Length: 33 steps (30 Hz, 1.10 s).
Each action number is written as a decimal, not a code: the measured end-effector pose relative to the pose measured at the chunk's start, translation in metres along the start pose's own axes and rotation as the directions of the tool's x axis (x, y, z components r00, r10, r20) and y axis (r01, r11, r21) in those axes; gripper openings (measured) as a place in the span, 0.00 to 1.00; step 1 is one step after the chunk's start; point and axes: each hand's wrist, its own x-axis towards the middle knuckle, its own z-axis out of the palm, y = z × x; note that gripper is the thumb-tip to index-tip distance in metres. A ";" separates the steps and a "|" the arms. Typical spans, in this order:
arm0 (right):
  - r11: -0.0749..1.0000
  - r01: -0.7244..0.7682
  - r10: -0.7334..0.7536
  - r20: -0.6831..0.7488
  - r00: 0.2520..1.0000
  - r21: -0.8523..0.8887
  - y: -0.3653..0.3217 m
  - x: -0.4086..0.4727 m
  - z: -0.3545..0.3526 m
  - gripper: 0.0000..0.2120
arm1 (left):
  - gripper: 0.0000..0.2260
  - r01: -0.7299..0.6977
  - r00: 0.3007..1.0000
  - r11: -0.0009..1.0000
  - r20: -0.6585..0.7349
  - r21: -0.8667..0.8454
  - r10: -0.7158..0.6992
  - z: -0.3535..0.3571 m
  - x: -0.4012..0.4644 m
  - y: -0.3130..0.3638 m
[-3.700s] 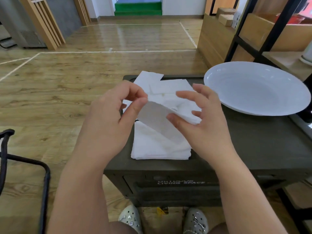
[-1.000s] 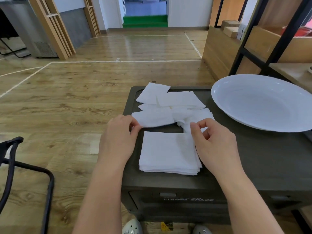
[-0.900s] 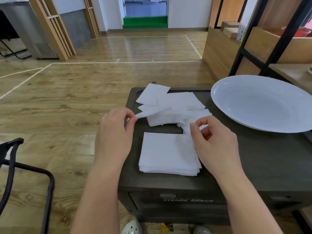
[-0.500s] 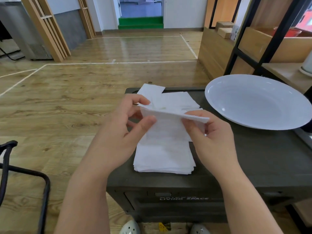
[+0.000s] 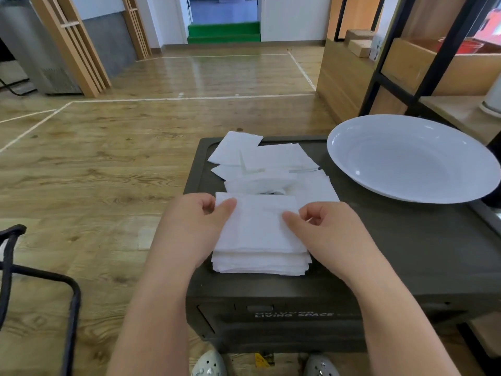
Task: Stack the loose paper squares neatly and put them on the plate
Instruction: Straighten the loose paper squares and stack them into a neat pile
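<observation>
I'm in the stacking step: my left hand (image 5: 189,226) and right hand (image 5: 330,234) are setting one paper square on top of the stack (image 5: 260,256), which sits at the near edge of the dark counter (image 5: 406,253). The left thumb and fingers (image 5: 226,206) pinch the top sheet's far-left corner; the right thumb presses its right side, with the other right fingers curled at that edge, so I read both hands as gripping that sheet. It lies roughly square over the pile, though the layers below look slightly fanned at the near edge.

Beyond the stack, several loose squares (image 5: 271,164) lie overlapped and crooked, a few crumpled in the middle. The plate (image 5: 352,137) stands at the counter's right, holding no paper that I can see.

As I judge it, the job is partway done. Next I'd let go of this sheet once its edges match, then reach forward for the nearest loose square. These sheets look thin and limp, so each needs lifting by two corners to keep it flat.
</observation>
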 end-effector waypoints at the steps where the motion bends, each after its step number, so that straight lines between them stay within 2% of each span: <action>1: 0.999 -0.010 0.010 0.003 1.000 -0.044 0.002 0.000 0.000 0.18 | 0.17 0.010 1.000 0.999 -0.013 0.035 -0.010 0.001 0.000 -0.001; 11: 0.976 -0.053 0.056 0.009 0.998 -0.212 0.006 0.000 0.001 0.13 | 0.13 0.075 0.995 0.982 -0.075 0.176 -0.062 0.006 0.004 -0.008; 15: 0.961 -0.062 0.067 0.008 0.998 -0.269 0.006 -0.001 0.003 0.13 | 0.13 0.088 0.994 0.954 -0.091 0.288 -0.064 0.011 0.006 -0.011; 18: 0.967 -0.044 0.043 -0.009 0.999 -0.250 0.004 -0.003 0.003 0.15 | 0.11 -0.018 0.980 0.946 -0.183 0.324 0.082 0.008 0.013 -0.009; 21: 0.982 -0.040 0.031 -0.054 0.998 -0.186 0.002 -0.003 0.002 0.17 | 0.05 -0.158 0.937 0.945 -0.258 0.287 0.235 0.010 0.029 -0.006; 26: 0.992 -0.032 0.024 -0.071 0.997 -0.124 0.000 -0.001 0.001 0.18 | 0.14 -0.175 0.970 0.955 -0.122 0.240 0.209 0.020 0.048 -0.018; 30: 0.993 -0.029 0.023 -0.046 0.999 -0.115 0.001 0.001 0.000 0.17 | 0.10 -0.119 0.984 0.957 -0.098 0.264 0.150 0.024 0.062 -0.013; 33: 0.993 -0.026 0.021 -0.051 0.998 -0.114 0.003 0.001 -0.001 0.17 | 0.03 -0.155 0.981 0.957 -0.079 0.244 0.179 0.025 0.064 -0.004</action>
